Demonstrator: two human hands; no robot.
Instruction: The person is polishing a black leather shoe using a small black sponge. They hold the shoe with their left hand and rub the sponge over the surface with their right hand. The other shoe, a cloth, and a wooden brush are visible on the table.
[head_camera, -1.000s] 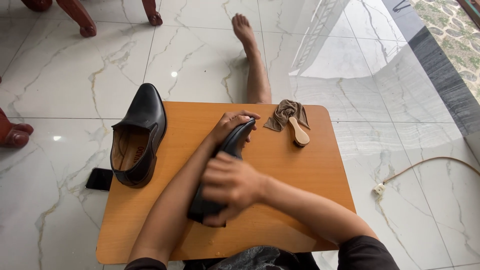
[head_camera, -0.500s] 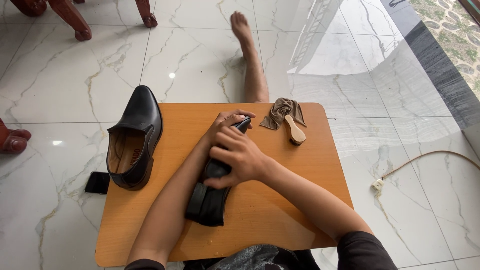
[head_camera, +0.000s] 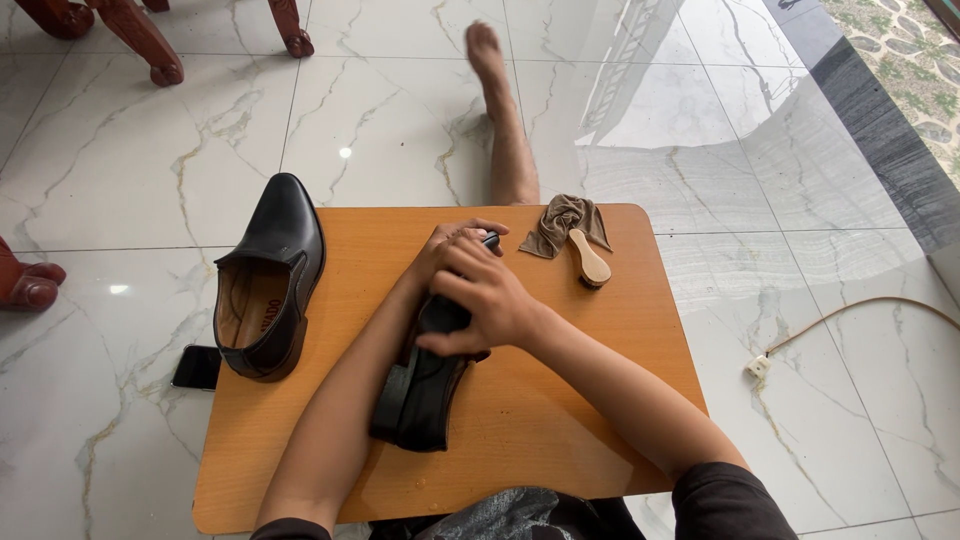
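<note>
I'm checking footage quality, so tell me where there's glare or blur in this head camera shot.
Head view: daylight glare washes the glossy white marble floor at upper right, plus a small bright spot left of centre; the outstretched bare foot looks slightly blurred; the orange wooden table, black leather shoe and both hands are sharp.

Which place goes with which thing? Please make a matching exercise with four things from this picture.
Things:
1. phone
2. brush
3. shoe on its side
4. upright shoe

Places:
A. at the table's left edge, toe pointing away
B. under both hands, mid-table
C. on the floor, left of the table
D. beside the cloth, far right of the table

Pairs: 1-C, 2-D, 3-B, 4-A
</note>
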